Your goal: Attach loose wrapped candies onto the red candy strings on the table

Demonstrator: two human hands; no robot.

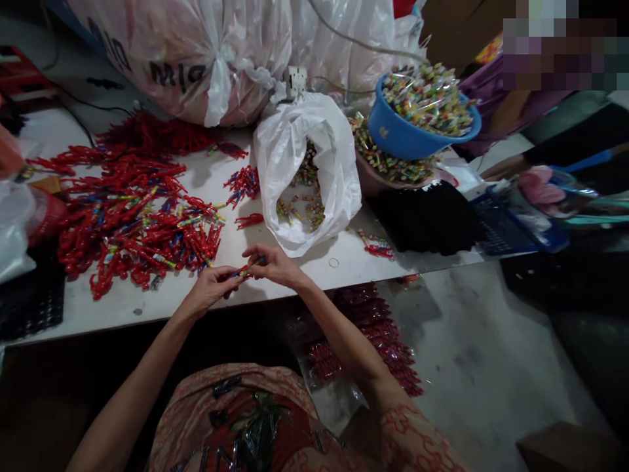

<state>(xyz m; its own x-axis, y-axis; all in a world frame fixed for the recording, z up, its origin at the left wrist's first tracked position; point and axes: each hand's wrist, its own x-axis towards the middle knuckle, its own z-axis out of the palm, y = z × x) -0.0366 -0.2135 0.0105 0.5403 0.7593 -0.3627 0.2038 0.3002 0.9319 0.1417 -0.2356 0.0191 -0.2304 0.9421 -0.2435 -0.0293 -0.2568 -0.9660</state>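
Fingers of the left hand [206,288] and right hand [276,265] pinch nearly closed on a small red piece [242,271] above the table [234,241], near a white bag [341,164]. Seemingly light, slick and bendy, it probably suits a gentle hold at both ends.

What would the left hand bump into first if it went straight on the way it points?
The left hand would probably bump the right hand, just ahead, with a small colourful piece between their fingers. Depth is hard to judge.

Large bag [196,33]: black lettering [177,75], apparently "MIO"; shirt [295,426] lettering unclear.
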